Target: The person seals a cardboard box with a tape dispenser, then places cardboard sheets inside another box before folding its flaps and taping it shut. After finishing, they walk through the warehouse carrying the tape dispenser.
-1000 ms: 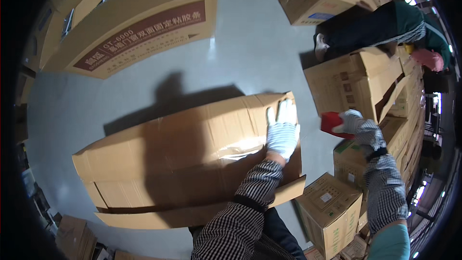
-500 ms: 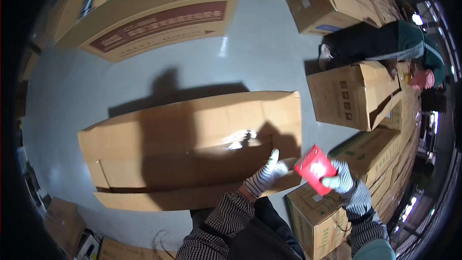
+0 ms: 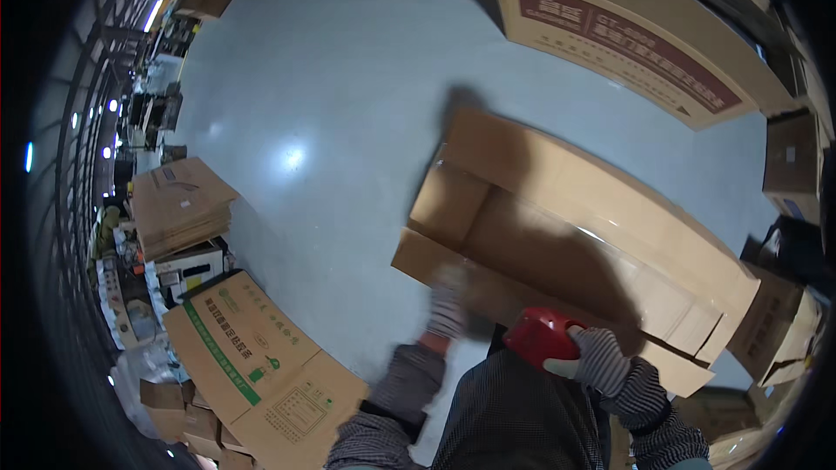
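In front of me on the floor lies a long brown carton, slanting down to the right, with its flaps spread and part of its inside showing. My right hand, in a striped glove, is closed round a red plastic tool that looks like a tape dispenser. This tool is over the carton's near edge, close to my lap. At the near left flap is my left hand, also in a striped glove. Motion smears its fingers, and whether it touches the flap cannot be made out. Shadows darken the carton's middle.
A large carton with a dark red label stands at the far right. A printed carton lies at the lower left, with a stack of flat cardboard beyond it. More cartons and dark clothing crowd the right edge.
The view has swung left, so the surroundings have shifted right. The carton now lies at another slant. My right hand has turned the red tool over; my left hand has moved and blurred.
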`<state>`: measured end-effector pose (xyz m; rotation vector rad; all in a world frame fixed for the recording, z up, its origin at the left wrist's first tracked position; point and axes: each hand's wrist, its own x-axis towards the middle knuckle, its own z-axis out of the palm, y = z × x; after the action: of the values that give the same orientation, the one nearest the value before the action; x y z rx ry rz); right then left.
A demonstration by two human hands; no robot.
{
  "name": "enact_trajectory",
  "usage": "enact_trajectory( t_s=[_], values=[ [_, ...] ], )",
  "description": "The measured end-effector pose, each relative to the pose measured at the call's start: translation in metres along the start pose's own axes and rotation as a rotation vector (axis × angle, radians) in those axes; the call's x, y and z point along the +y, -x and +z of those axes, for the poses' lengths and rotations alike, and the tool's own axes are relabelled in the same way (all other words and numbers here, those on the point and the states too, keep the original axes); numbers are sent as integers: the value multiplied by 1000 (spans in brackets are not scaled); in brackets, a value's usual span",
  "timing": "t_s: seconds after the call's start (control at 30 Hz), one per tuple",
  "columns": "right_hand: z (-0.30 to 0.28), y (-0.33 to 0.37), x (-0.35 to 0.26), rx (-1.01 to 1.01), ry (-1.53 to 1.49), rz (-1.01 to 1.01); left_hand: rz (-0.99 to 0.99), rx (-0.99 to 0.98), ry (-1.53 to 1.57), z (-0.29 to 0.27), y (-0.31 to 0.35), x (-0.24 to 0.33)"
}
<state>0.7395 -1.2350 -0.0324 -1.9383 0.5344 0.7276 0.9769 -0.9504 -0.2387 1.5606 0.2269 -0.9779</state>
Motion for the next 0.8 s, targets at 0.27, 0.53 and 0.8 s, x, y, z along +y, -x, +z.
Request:
enact_trajectory(
  t_s=[0.27,0.53,0.8],
  values=[
    [21,-146,-27,-57,179,312,169,284,-1301,-86,-196,133],
    [3,-129,14,-85,-37,188,978,72,-1701,69,-85,83],
    [-26,187,265,41,-121,243,980,-507,-1613,394,145,-109]
  ],
)
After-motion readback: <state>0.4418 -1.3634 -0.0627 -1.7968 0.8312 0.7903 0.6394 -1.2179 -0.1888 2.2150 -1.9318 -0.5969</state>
